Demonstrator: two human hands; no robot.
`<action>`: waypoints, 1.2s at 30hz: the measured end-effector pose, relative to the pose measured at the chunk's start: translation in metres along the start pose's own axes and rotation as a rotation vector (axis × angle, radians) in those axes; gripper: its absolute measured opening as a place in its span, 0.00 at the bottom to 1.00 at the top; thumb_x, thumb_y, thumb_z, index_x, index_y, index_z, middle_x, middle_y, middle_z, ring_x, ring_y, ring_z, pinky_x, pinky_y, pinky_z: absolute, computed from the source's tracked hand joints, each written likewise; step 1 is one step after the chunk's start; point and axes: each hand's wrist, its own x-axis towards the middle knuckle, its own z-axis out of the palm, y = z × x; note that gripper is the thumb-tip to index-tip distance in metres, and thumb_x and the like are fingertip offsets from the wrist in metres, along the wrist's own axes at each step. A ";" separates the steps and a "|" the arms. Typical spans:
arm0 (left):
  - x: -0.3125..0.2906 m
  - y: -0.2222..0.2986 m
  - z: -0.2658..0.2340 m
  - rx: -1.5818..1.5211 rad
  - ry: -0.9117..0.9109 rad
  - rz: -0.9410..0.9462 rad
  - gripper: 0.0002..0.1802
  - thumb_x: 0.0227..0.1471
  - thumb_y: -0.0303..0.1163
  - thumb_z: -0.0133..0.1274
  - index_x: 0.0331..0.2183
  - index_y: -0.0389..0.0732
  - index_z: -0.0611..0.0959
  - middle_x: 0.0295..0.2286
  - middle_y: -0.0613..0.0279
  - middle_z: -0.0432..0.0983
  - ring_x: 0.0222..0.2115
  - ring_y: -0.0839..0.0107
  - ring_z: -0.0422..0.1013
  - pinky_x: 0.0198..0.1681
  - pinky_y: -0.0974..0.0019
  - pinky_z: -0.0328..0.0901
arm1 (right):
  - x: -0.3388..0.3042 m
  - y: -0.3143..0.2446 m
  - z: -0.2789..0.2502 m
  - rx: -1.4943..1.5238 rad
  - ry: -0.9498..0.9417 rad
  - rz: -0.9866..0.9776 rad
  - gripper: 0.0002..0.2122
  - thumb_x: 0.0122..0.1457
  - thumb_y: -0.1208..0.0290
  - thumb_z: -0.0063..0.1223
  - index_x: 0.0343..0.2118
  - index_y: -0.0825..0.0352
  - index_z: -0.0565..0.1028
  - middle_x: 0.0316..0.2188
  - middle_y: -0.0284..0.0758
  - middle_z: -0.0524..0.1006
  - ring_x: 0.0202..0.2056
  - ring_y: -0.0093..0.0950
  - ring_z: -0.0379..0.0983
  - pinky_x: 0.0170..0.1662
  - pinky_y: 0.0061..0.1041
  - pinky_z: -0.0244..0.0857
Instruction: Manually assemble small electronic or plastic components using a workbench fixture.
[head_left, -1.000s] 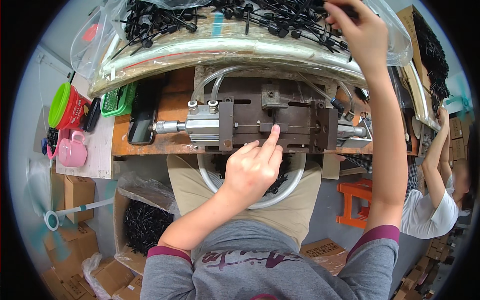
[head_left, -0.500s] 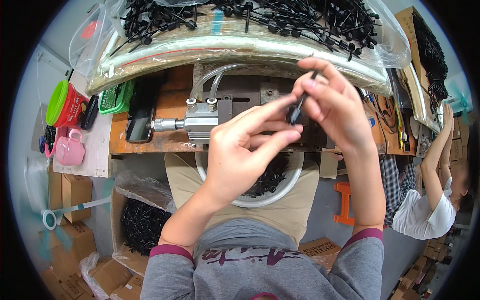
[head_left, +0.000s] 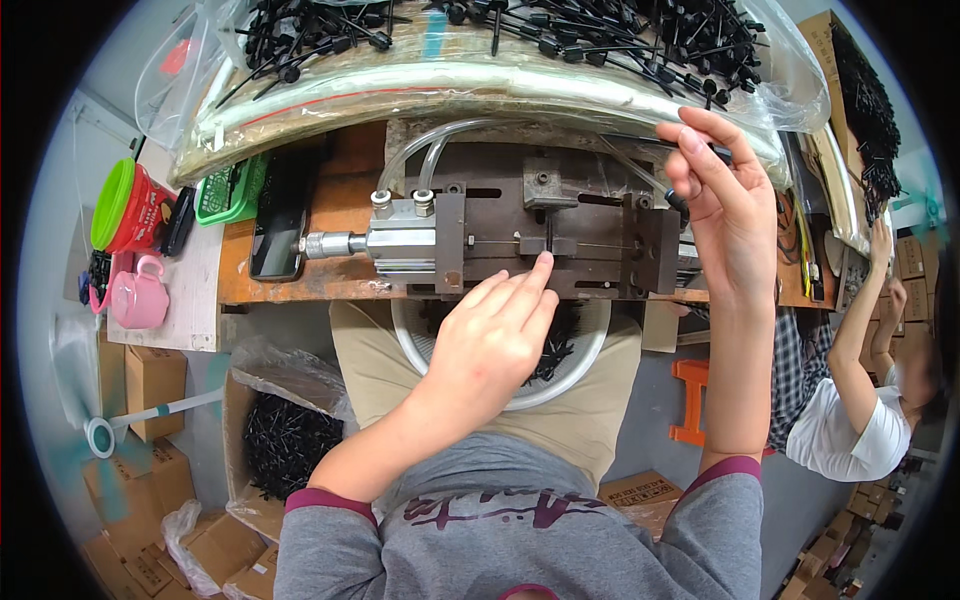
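Note:
My left hand (head_left: 490, 340) reaches over the front edge of a metal clamping fixture (head_left: 590, 262), fingers stretched out. Its index fingertip touches the lower end of a small black piece (head_left: 549, 232) set in the fixture's middle slot. Farther right, my right hand (head_left: 730, 205) is raised beside the fixture, thumb and fingers pinched round a slim black rod-shaped piece (head_left: 721, 153). The fingers partly hide that piece. A silver air cylinder (head_left: 402, 243) with two clear hoses (head_left: 432, 150) adjoins the fixture's left side.
Many black stemmed parts (head_left: 690, 50) lie on a plastic-covered surface behind the fixture. A white basket (head_left: 585, 375) of black pieces sits on my lap. At left are a phone (head_left: 280, 235), a green basket (head_left: 232, 192) and a pink cup (head_left: 140, 298). Another person (head_left: 850, 420) works at right.
My hands have parted. The left has come down to the fixture, a black piece now under its fingertip. The right has shifted right with a black rod-shaped piece.

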 end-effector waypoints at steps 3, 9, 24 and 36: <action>0.005 0.006 0.001 0.156 -0.112 0.028 0.14 0.42 0.23 0.59 0.36 0.31 0.81 0.49 0.42 0.76 0.31 0.64 0.77 0.40 0.65 0.72 | -0.008 -0.006 0.013 0.078 0.012 -0.036 0.17 0.67 0.72 0.47 0.55 0.77 0.69 0.49 0.49 0.77 0.47 0.33 0.77 0.50 0.27 0.71; 0.015 0.005 -0.007 0.204 -0.258 0.021 0.16 0.41 0.27 0.58 0.36 0.31 0.81 0.48 0.39 0.76 0.23 0.67 0.76 0.30 0.67 0.70 | -0.023 -0.018 0.016 0.099 0.005 -0.127 0.18 0.69 0.71 0.40 0.56 0.80 0.66 0.55 0.54 0.71 0.56 0.43 0.72 0.60 0.34 0.66; 0.181 -0.091 -0.022 0.089 0.342 0.200 0.12 0.45 0.23 0.58 0.36 0.36 0.85 0.33 0.49 0.81 0.39 0.53 0.76 0.43 0.53 0.69 | -0.107 0.051 0.036 -1.174 -0.354 -0.463 0.11 0.47 0.80 0.63 0.35 0.69 0.76 0.52 0.43 0.77 0.33 0.33 0.78 0.37 0.29 0.74; 0.143 -0.038 -0.077 -0.418 0.249 -0.054 0.09 0.48 0.27 0.62 0.33 0.32 0.86 0.28 0.48 0.81 0.28 0.56 0.79 0.35 0.62 0.73 | -0.086 0.039 0.037 -1.260 -0.397 -0.401 0.11 0.48 0.74 0.66 0.35 0.66 0.77 0.43 0.38 0.81 0.19 0.28 0.72 0.26 0.25 0.69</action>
